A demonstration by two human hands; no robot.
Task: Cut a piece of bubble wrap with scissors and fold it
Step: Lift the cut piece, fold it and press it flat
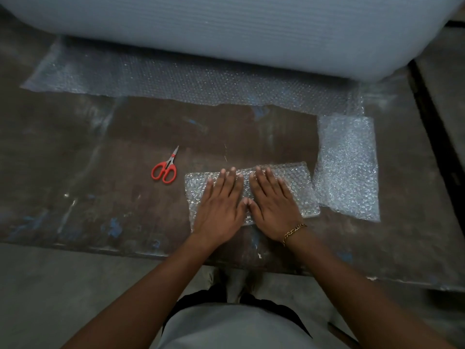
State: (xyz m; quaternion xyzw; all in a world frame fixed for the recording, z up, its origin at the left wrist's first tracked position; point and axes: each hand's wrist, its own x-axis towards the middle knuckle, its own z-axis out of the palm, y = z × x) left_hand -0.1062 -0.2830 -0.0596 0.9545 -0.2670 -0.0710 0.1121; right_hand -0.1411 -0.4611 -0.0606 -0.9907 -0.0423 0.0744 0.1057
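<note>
The folded wrap [295, 182] lies on the desk [100, 177] near its front edge. The left grip [221, 205] and right grip [274, 202] press it, fingers straight, thumbs touching. Scissors [164, 167] lie left, apart; another piece [348, 167] lies just right.

Upper part of the roll [226, 28] beyond the top edge (surface blurry)
</note>
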